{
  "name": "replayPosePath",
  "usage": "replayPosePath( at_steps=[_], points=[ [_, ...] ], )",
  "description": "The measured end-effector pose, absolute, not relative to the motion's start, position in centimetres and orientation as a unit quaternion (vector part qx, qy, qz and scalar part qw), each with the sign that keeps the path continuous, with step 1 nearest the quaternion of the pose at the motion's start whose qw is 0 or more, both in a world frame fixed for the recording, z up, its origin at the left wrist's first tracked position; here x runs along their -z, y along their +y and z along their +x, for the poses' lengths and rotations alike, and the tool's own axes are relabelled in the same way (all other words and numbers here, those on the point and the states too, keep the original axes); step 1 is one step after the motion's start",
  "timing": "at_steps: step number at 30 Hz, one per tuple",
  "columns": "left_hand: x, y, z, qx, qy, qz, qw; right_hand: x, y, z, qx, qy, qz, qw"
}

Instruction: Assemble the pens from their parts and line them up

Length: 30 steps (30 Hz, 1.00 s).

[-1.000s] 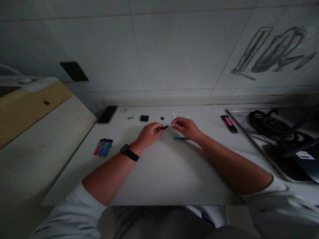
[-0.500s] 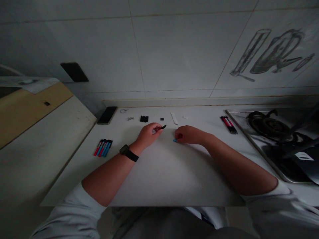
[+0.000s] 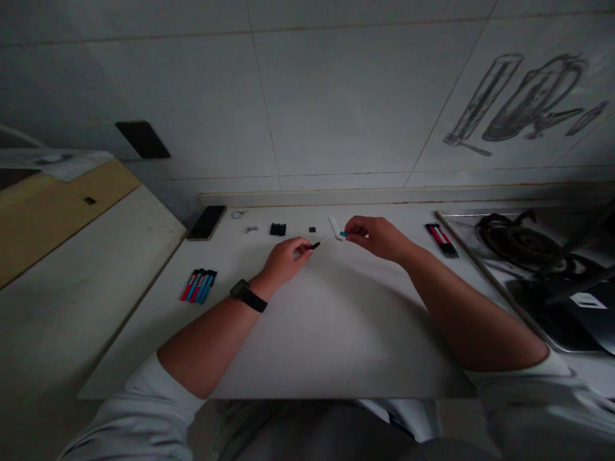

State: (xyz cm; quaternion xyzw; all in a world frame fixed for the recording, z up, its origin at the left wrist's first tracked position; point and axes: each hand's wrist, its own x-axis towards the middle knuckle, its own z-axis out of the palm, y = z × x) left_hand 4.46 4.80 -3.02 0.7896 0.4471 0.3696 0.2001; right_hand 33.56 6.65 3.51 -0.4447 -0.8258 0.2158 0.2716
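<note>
My left hand (image 3: 287, 256) is closed around a small black pen part (image 3: 314, 245), its dark tip showing past the fingers. A thin whitish rod (image 3: 327, 239) stretches from that tip toward the right. Up and to the right, my right hand (image 3: 369, 234) pinches a short blue piece (image 3: 343, 234), which looks like a pen part. It is held close to the lower end of some slim white sticks (image 3: 335, 225) on the counter. A small dark block (image 3: 312, 229) lies beyond my left hand, with a group of black pen parts (image 3: 277, 229) left of it.
Several red and blue pens (image 3: 198, 285) lie at left, below a phone (image 3: 206, 222). Small springs (image 3: 250, 229) and a ring (image 3: 237, 214) are at the back of the white counter (image 3: 307, 346). More red and black pens (image 3: 441, 240) lie beside the gas stove (image 3: 521, 240).
My right hand has moved up and away from me with the blue piece, covering the small white bits there. The thin rod now shows at the black part; my left hand has stayed put.
</note>
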Motion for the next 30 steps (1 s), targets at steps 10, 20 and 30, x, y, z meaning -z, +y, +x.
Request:
replayPosePath(
  at_steps=[10, 20, 30],
  points=[
    [2.9, 4.7, 4.6, -0.362, 0.444, 0.795, 0.200, -3.9, 6.3, 33.1, -0.204, -0.837, -0.439, 0.257],
    [2.8, 4.6, 4.7, -0.350, 0.442, 0.803, 0.192, -4.0, 6.1, 33.0, -0.152, -0.860, -0.435, 0.220],
    [2.7, 4.6, 4.6, -0.353, 0.411, 0.821, 0.181, -2.9, 5.9, 32.1, -0.113, -0.882, -0.420, 0.182]
  ],
)
